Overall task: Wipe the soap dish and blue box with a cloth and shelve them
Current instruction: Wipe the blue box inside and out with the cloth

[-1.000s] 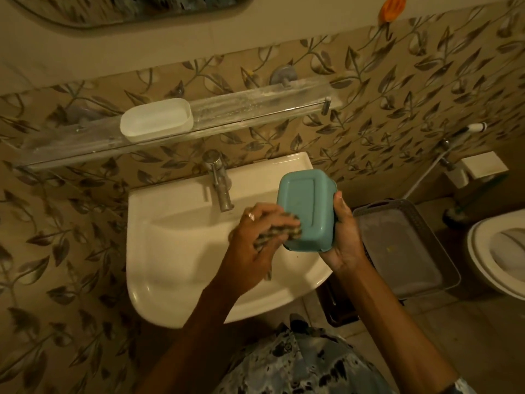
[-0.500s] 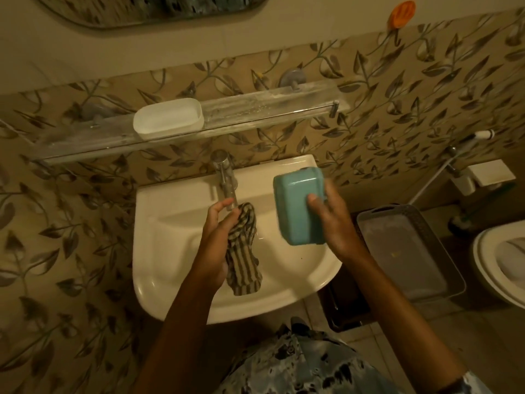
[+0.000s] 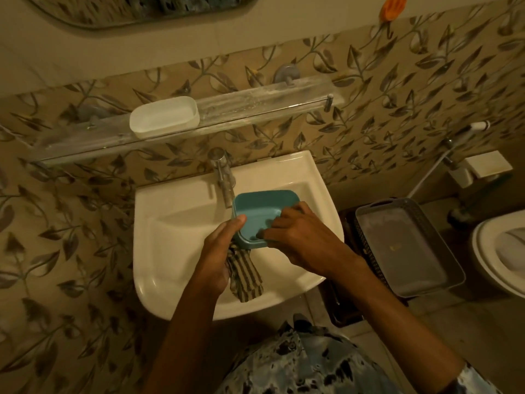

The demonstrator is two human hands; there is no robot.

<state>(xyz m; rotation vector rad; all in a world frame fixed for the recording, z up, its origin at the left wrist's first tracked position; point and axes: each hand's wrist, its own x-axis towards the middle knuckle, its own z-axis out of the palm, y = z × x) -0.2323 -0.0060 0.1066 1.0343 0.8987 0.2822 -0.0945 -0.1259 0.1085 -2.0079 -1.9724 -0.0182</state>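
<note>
Wiping the blue box (image 3: 260,211) over the sink (image 3: 176,223); left hand (image 3: 218,251) gripping box rim and striped cloth (image 3: 245,275); right hand (image 3: 298,237) reaching inside; soap dish (image 3: 164,117) already on the shelf (image 3: 255,105); next, probably rubbing inside, then shelving.

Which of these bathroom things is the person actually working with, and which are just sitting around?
In the job:
blue box, held by both hands over the sink
striped cloth, in the left hand
right hand
white soap dish, on the glass shelf

Just lying about:
tap
grey tray
toilet
orange hook
</note>
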